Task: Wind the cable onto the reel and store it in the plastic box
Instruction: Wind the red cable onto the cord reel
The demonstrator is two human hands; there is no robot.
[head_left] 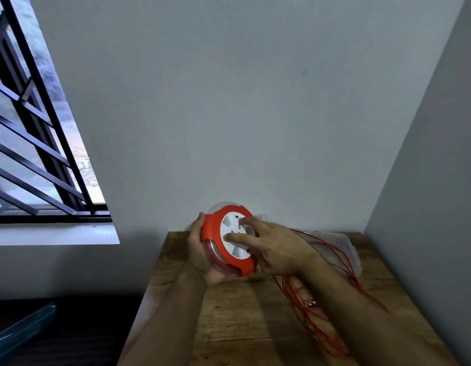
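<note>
Spanning the lower view, the brown wooden table (229, 326) carries the clear plastic box (347, 249) at its far right edge, just behind the right forearm. Loose red cable (321, 320) sprawls on the table under that arm, trailing toward the box. Held above the table's far left corner, the round red-and-white cable reel (229, 239) faces up and right. The left hand (200, 257) cups its rim from behind; the right hand (276, 249) lays spread fingers on the white hub, probably to turn it.
</note>
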